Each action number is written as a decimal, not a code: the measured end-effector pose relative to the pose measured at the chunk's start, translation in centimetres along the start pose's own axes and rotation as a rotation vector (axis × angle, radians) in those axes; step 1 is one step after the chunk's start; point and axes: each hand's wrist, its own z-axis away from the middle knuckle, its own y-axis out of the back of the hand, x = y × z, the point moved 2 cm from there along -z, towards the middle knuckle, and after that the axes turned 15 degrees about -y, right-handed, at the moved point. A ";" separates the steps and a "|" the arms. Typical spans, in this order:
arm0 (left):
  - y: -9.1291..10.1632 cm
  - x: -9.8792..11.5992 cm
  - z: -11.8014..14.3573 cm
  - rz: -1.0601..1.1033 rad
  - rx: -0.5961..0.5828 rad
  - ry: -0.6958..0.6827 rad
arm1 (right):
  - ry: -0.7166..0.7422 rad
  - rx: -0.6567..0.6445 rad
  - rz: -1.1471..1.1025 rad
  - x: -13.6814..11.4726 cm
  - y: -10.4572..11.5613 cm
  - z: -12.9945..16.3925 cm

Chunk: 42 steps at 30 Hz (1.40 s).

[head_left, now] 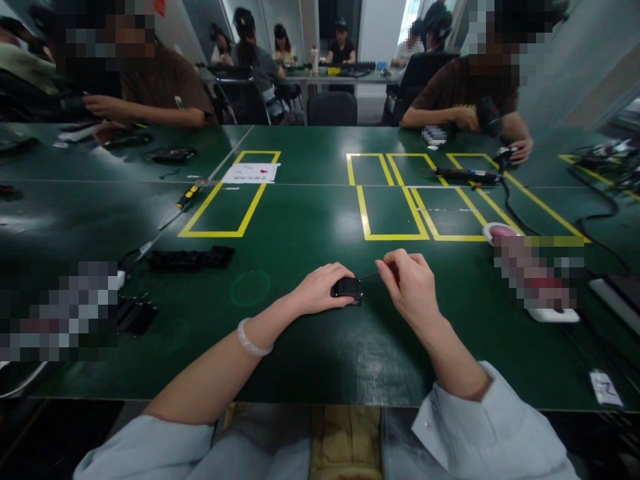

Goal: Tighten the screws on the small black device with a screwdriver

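Near the middle of the green table, my left hand point(326, 287) is closed around a small black block-shaped part point(349, 288). The part rests on or just above the tabletop, and the fingers hide some of it. To its right, my right hand point(413, 283) pinches a thin dark rod-like tool point(370, 275), whose shaft points left to the part's upper right edge. Whether the tip touches the part I cannot tell. My fingers cover most of the tool's thicker end, so its exact kind is unclear.
Black strip-shaped parts point(193, 259) lie to the left, with a yellow-and-black tool point(189, 197) behind them. A paper sheet point(251, 173) lies over yellow tape outlines point(395, 237). On the right are a white-edged object point(553, 315) and cables point(510, 200). Co-workers sit across the table.
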 end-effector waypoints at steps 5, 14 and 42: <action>0.0 0.1 -0.1 0.003 0.003 0.000 | -0.017 -0.006 0.026 0.0 -0.1 0.0; 0.0 0.1 0.0 0.006 -0.001 0.002 | -0.017 -0.011 0.045 -0.1 0.0 -0.1; 0.2 -0.1 -0.1 0.014 0.022 0.014 | -0.013 -0.050 0.024 0.2 -0.1 -0.2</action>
